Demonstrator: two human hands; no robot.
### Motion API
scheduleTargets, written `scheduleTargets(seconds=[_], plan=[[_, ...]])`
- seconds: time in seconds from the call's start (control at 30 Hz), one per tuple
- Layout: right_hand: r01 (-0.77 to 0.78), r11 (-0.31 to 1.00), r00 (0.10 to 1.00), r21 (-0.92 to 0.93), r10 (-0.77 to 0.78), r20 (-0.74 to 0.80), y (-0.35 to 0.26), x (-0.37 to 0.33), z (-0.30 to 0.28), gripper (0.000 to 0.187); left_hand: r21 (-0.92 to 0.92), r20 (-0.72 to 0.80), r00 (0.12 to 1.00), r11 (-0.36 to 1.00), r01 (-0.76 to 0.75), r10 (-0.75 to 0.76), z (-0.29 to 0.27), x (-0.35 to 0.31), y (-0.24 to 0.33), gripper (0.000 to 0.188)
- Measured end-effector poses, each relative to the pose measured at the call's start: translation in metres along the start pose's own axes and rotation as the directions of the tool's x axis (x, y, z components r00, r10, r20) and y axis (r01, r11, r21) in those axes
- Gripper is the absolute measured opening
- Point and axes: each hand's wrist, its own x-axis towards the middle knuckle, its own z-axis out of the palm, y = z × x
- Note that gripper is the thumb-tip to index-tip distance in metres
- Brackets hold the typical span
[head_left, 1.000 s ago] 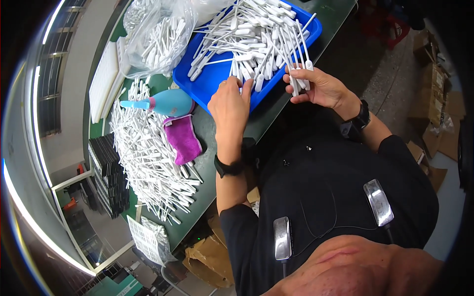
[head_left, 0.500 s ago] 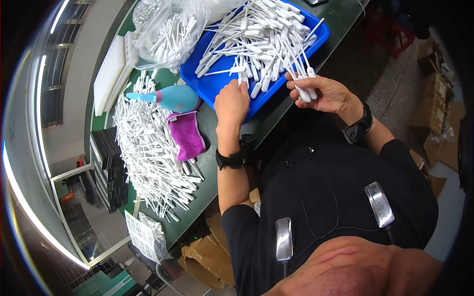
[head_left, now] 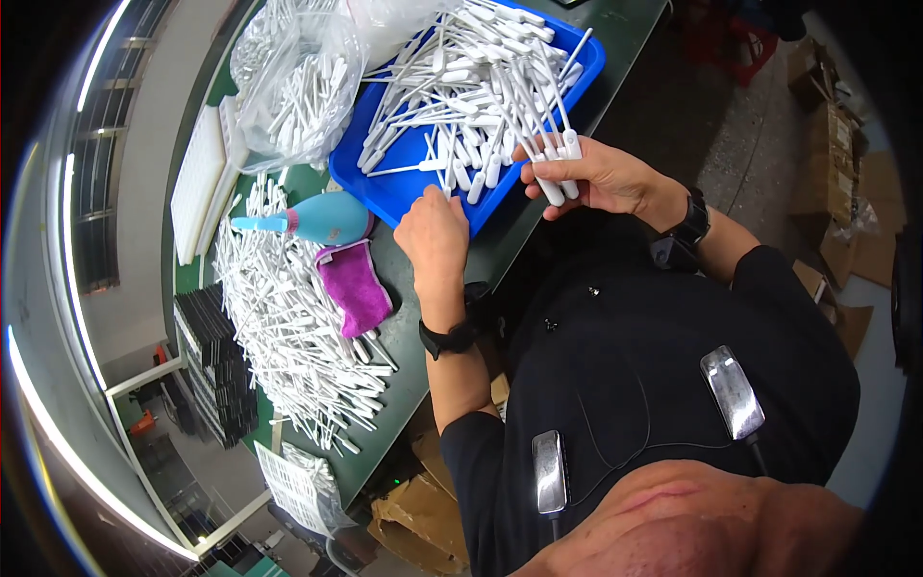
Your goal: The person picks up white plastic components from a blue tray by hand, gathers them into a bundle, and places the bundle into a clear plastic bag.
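My right hand point(head_left: 601, 178) is closed around a small bunch of white plastic sticks point(head_left: 550, 188), their thick paddle-like ends by my fingers and thin stems pointing up and away. My left hand point(head_left: 435, 240) has its fingers pinched together at the near left edge of a blue tray point(head_left: 385, 207). White sticks lie right at its fingertips, but what it grips is hidden by the hand. Inside the tray is a loose heap of the same white sticks point(head_left: 471, 77).
Left of the tray lie a light blue spray bottle point(head_left: 332, 218), a purple cloth point(head_left: 356, 288) and a wide pile of white sticks point(head_left: 288, 337). Beyond are a clear bag of sticks point(head_left: 308, 106), white foam slabs point(head_left: 199, 183) and stacked black trays point(head_left: 213, 365). Cardboard boxes point(head_left: 827, 144) stand on the floor right.
The whole view has shifted, so the table and tray appear farther left and slightly lower. Both hands stay near the tray's edge; the sticks in my right hand are fanned slightly differently.
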Motion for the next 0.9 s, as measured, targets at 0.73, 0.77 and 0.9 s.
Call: scheduleTargets(seconds=[0.73, 0.77, 0.9], plan=[[0.036, 0.998, 0.999, -0.042, -0.035, 0.02, 0.002, 0.008, 0.005, 0.036, -0.185, -0.014, 0.992, 0.976, 0.117, -0.122, -0.026, -0.008, 0.003, 0.025], [0.038, 0.999, 0.999, -0.016, -0.038, 0.016, 0.001, 0.009, 0.009, 0.035, -0.309, 0.007, 0.99, 0.942, 0.135, -0.14, -0.032, -0.01, 0.004, 0.027], [0.038, 0.999, 0.999, 0.031, -0.039, 0.026, 0.001, 0.02, 0.024, 0.033, -0.574, 0.018, 0.983, 0.803, 0.158, -0.181, -0.04, -0.016, 0.003, 0.03]])
